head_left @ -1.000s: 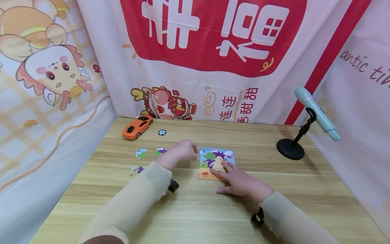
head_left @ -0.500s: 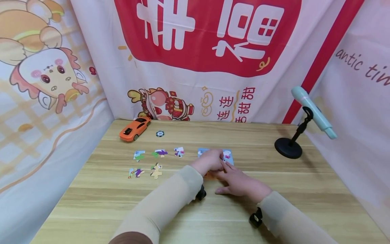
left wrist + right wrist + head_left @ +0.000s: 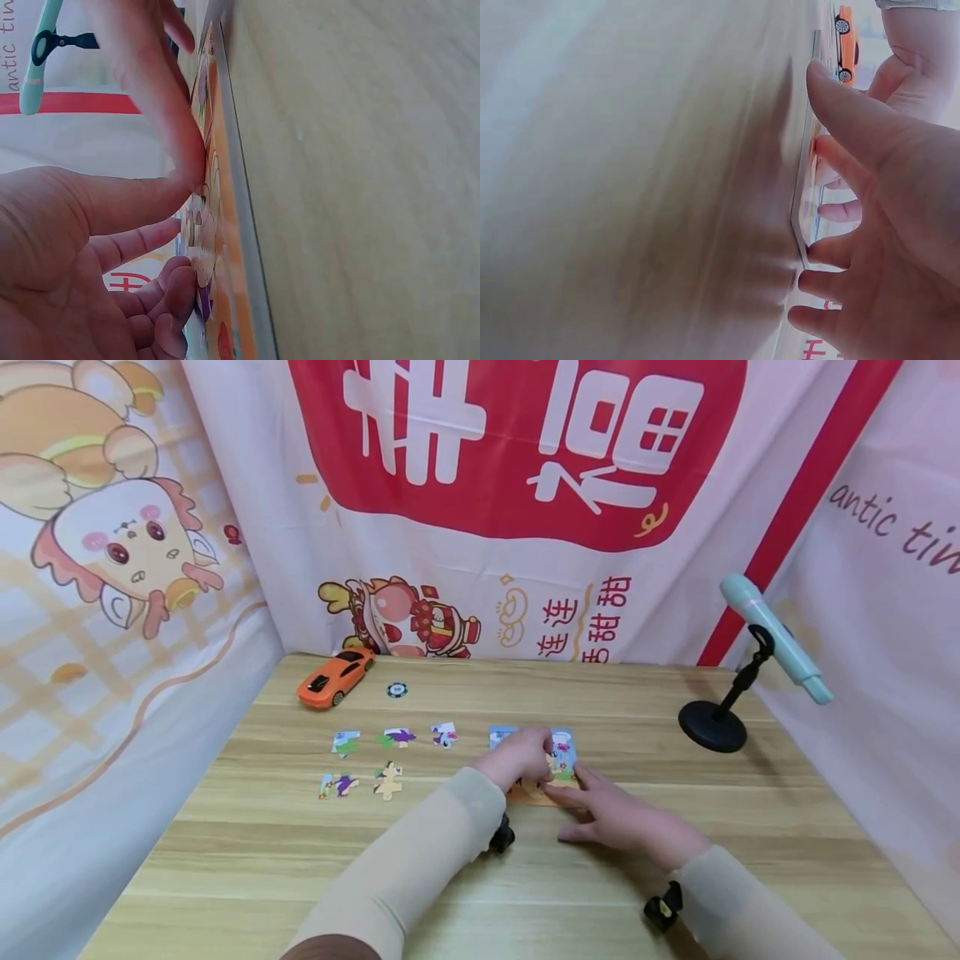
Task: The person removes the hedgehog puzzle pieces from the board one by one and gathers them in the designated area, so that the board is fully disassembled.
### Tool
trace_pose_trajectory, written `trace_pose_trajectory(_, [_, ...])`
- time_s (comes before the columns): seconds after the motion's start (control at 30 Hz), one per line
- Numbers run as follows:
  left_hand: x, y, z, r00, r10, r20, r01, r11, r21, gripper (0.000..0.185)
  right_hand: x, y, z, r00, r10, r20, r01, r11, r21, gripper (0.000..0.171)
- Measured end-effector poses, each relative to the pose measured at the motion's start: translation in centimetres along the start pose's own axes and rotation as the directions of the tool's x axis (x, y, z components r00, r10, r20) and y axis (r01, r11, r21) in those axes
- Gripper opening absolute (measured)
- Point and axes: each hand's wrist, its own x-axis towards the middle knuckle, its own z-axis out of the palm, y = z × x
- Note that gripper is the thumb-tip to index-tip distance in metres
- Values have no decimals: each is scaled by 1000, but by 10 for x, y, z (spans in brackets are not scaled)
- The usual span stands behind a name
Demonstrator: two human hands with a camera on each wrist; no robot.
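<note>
A puzzle board (image 3: 564,753) with an orange rim is seen lying flat on the wooden bench (image 3: 675,827), near its middle. The left hand (image 3: 519,758) is laid over the board, and a puzzle piece (image 3: 199,225) in the board is pinched between its thumb and forefinger, as is shown in the left wrist view. The right hand (image 3: 618,814) is rested on the bench just in front of the board, its fingers straight and spread, with the fingertips (image 3: 819,73) pressed against the board's near edge; nothing is gripped by it. To the left of the board five loose pieces are laid out in two rows: three in the far row (image 3: 399,737) and two in the near row (image 3: 387,779), all apart from each other and from the board. Farther back an orange toy car (image 3: 335,676) is stood near the cloth backdrop (image 3: 525,527), with a small dark round token (image 3: 397,690) just beside it. At the right end of the bench a pale green microphone (image 3: 776,637) is held tilted on a black stand (image 3: 712,727) with a round base.
</note>
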Motion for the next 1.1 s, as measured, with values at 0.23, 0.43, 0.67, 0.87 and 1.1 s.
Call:
trace_pose_trajectory(0.23, [-1, 1, 2, 1000, -5, -3, 5, 998, -65, 36, -7, 1, 3, 996, -72, -45, 70, 997, -45, 67])
trace_pose_trajectory(0.43, [3, -1, 4, 1000, -8, -18, 6, 993, -115, 32, -6, 3, 5, 996, -74, -47, 70, 994, -84, 67])
trace_pose_trajectory(0.67, [12, -5, 7, 999, -3, -38, -2, 988, -151, 26, -6, 4, 5, 996, -72, -44, 68, 994, -89, 73])
trace_pose_trajectory(0.87, [13, -5, 8, 999, -4, -38, -2, 988, -155, 26, -4, 7, 4, 998, -47, -38, 43, 994, -100, 85])
trace_pose_trajectory(1.1, [11, -5, 6, 999, 2, -38, -8, 985, -172, 18, -2, 9, 4, 1000, -13, -13, 12, 995, -103, 82])
